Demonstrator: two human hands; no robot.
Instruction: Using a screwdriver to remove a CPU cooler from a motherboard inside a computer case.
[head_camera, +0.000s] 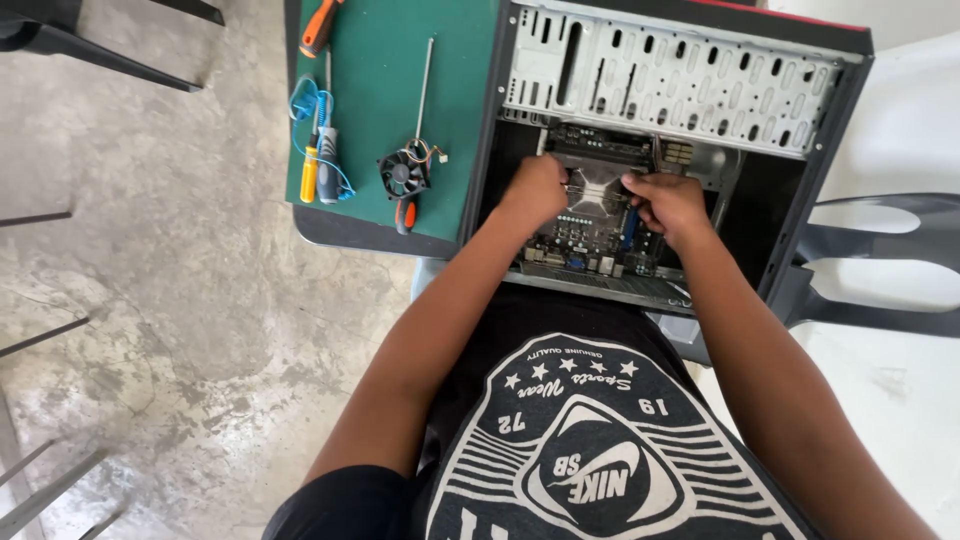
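At the centre of the frame, your left hand (537, 189) curls its fingers against the left edge of the heatsink (596, 186), your right hand (668, 203) grips its right edge; it sits squarely between them, inside the open computer case (840, 110).

The open computer case (840, 90) at the upper right is black painted metal, with a bare, perforated matt-grey steel drive cage (670, 75) inside. At centre, the heatsink (597, 185) shows dull ribbed metal. The mat (385, 100) at upper centre looks like matt green rubber; the small fan (403, 172) on it is black plastic. The floor (150, 280) at left is rough, mottled grey concrete.
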